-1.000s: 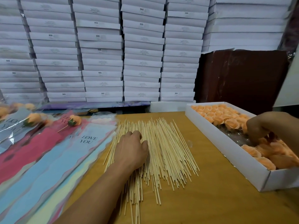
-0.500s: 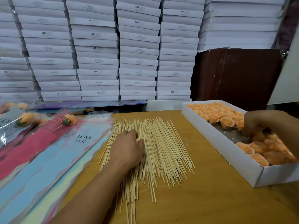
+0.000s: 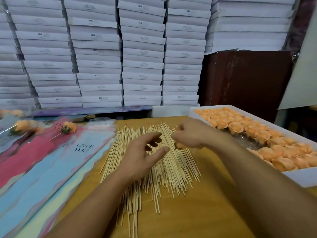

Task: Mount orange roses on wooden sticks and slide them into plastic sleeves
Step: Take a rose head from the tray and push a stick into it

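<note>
Now, rose [image 3: 179,145] pinched in right hand [image 3: 192,136] (above sticks [image 3: 173,167]), left hand [image 3: 144,155] beside

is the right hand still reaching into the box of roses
No, the right hand is out over the wooden sticks, holding an orange rose, with the white box off to its side.

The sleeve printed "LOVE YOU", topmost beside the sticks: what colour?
Light blue sleeve with dark lettering, clearest in the head view.
</note>
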`<state>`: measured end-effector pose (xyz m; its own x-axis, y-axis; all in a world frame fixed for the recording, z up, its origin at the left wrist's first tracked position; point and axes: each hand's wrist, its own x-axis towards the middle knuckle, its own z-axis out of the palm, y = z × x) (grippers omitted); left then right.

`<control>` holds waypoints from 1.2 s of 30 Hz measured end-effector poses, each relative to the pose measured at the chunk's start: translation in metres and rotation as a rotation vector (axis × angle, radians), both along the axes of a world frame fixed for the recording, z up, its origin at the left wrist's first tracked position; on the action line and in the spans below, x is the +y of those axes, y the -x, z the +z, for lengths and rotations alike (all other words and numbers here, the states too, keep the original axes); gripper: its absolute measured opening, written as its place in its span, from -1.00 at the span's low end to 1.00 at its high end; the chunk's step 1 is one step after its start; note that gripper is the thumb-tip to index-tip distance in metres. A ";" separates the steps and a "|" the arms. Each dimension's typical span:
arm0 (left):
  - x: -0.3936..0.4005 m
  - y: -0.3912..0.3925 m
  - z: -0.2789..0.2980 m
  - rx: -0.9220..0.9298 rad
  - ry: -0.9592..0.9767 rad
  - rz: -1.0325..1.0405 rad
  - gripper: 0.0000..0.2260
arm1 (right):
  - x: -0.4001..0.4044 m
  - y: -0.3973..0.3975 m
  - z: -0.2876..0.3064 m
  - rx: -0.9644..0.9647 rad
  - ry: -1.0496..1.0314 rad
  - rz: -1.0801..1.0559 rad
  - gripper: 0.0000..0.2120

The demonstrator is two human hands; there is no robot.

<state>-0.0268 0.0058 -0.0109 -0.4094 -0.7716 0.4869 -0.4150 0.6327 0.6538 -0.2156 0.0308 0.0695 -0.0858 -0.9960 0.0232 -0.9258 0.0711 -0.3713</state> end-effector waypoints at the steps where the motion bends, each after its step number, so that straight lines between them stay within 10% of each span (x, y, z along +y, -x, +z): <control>1: 0.001 0.001 0.000 -0.001 0.001 -0.023 -0.46 | -0.002 -0.008 -0.008 -0.033 -0.006 0.002 -0.76; 17: -0.009 0.000 -0.004 0.028 -0.003 0.139 -0.80 | -0.015 -0.029 -0.050 -0.694 0.094 0.061 -0.71; 23: -0.018 -0.003 -0.004 0.137 -0.010 0.386 -0.80 | -0.041 -0.031 -0.052 0.008 0.140 -0.095 -0.63; 36: -0.020 -0.007 -0.003 0.137 -0.029 0.449 -0.70 | -0.060 -0.048 -0.071 -0.027 0.044 -0.186 -0.81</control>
<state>-0.0198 -0.0145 -0.0141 0.0344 -0.8718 0.4886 -0.5520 0.3910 0.7365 -0.1677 -0.0296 -0.0015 -0.2697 -0.9610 0.0614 -0.8877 0.2234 -0.4025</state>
